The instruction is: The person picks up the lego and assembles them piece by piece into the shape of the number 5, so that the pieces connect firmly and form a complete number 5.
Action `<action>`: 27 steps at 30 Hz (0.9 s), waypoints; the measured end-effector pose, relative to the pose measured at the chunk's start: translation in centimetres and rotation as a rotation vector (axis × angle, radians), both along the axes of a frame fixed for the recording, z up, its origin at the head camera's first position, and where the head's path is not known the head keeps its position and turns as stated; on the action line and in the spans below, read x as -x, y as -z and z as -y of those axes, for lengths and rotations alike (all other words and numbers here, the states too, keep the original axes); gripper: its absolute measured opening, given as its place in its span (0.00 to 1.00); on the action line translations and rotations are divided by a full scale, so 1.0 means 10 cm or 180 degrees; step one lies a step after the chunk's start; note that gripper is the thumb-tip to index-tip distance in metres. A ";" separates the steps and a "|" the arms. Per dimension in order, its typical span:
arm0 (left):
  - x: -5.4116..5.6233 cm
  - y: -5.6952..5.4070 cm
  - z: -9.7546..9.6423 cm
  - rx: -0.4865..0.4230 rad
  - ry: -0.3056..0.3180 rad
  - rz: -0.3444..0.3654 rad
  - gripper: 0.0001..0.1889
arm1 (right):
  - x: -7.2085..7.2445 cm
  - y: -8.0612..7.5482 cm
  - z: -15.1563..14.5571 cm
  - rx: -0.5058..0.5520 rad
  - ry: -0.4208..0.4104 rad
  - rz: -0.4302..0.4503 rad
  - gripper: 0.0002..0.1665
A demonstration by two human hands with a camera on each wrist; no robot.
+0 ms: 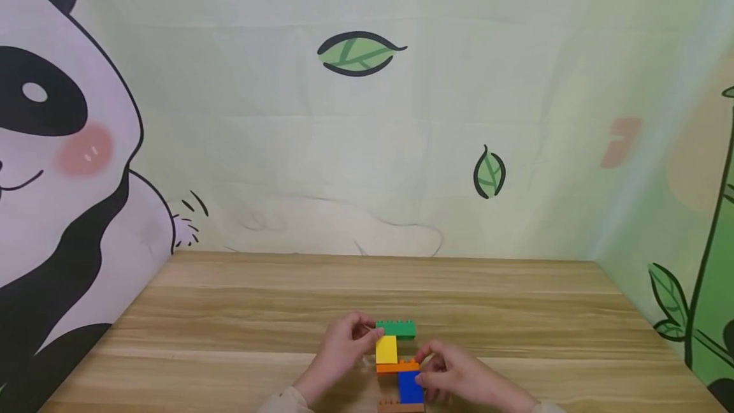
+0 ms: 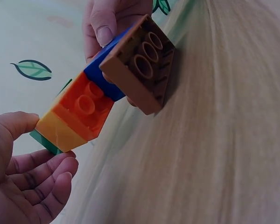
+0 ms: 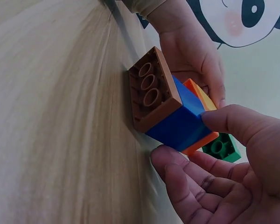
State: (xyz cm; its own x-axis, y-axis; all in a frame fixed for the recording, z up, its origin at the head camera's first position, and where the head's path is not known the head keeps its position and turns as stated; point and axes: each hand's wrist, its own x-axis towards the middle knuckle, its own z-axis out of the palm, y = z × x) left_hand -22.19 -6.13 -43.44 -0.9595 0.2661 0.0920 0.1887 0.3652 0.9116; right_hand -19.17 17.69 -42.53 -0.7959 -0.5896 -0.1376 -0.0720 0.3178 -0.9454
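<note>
Both hands hold one stack of joined toy building bricks. From its far end, the stack has a green brick point(image 1: 397, 330), a yellow brick point(image 1: 387, 350), an orange brick point(image 1: 387, 369), a blue brick point(image 1: 410, 387) and a brown brick point(image 1: 401, 408). Thumb and fingertips of my left hand point(image 1: 343, 344) pinch the yellow brick close to the green one. From the other side, my right hand point(image 1: 459, 375) pinches the blue brick, its thumb on one face. The hollow underside of the brown brick point(image 3: 155, 88) faces the right wrist camera, three round tubes inside it.
A wooden table point(image 1: 241, 311) lies under the stack. Behind it hangs a pale green cloth backdrop point(image 1: 275, 145) printed with leaves, and a large panda point(image 1: 109, 101) fills its left side. Green plant stalks point(image 1: 711, 260) are printed at the right.
</note>
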 end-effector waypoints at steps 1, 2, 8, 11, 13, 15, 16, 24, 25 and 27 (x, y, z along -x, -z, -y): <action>0.00 0.00 0.00 0.0007 -0.0003 0.0029 0.19 | 0.00 0.00 0.00 -0.0006 0.0005 0.0007 0.17; 0.00 0.01 0.00 0.0004 -0.0006 0.0056 0.19 | 0.00 0.00 0.00 -0.0014 0.0006 0.0007 0.17; -0.01 0.04 -0.02 0.0099 -0.0027 0.0043 0.19 | 0.00 0.00 0.01 -0.0073 0.0036 0.0094 0.17; 0.00 0.07 -0.02 0.0143 -0.0008 0.0045 0.19 | 0.00 0.00 0.01 -0.0081 0.0046 0.0147 0.18; 0.01 0.08 -0.02 0.0134 0.0022 0.0055 0.19 | 0.00 0.00 0.01 -0.0061 0.0028 0.0157 0.17; 0.01 0.09 -0.02 0.0121 0.0049 0.0058 0.19 | 0.00 0.00 0.01 -0.0036 0.0002 0.0159 0.17; 0.01 0.09 -0.02 0.0107 0.0066 0.0060 0.19 | 0.00 0.00 0.01 -0.0025 -0.0016 0.0153 0.17; -0.01 0.09 -0.01 -0.0010 0.0124 0.0197 0.17 | -0.01 0.00 0.02 0.0012 -0.0054 0.0182 0.16; -0.01 0.09 -0.01 -0.0021 0.0124 0.0225 0.17 | -0.01 0.00 0.02 0.0010 -0.0052 0.0189 0.16; 0.00 0.09 -0.01 -0.0038 0.0120 0.0276 0.17 | -0.01 0.00 0.02 0.0006 -0.0042 0.0206 0.16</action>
State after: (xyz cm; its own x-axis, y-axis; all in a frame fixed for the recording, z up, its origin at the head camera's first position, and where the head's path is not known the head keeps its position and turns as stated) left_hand -22.14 -6.00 -44.33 -0.9533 0.3017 0.0125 0.1225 0.3485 0.9293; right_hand -19.10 17.50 -42.48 -0.7775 -0.6003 -0.1873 -0.0148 0.3153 -0.9489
